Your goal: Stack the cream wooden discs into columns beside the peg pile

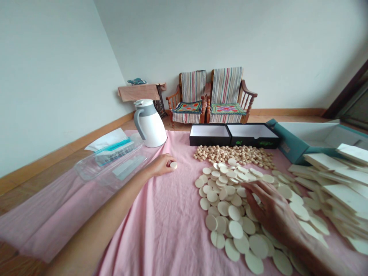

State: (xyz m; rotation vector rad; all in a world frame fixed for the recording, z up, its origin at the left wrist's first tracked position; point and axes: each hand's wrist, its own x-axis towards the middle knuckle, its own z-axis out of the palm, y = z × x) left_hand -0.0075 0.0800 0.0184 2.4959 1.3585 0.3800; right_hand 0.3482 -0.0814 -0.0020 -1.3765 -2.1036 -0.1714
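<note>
My left hand (160, 165) pinches a small cream disc (173, 165) between its fingertips, above the pink cloth (161, 230). My right hand (273, 209) lies with fingers spread on a wide layer of flat cream discs (230, 214), touching those beneath it. Just beyond these discs is a heap of small round tan pellets (232, 155). Stacked cream boards (342, 195) lie to the right of my right hand, and some discs lie against them.
Two open black boxes (234, 135) stand behind the pellets, with a teal-edged carton (304, 136) to their right. A white vacuum jug (149, 124) and a clear plastic case (110, 163) stand at the cloth's left. Two striped armchairs (211, 96) stand against the far wall.
</note>
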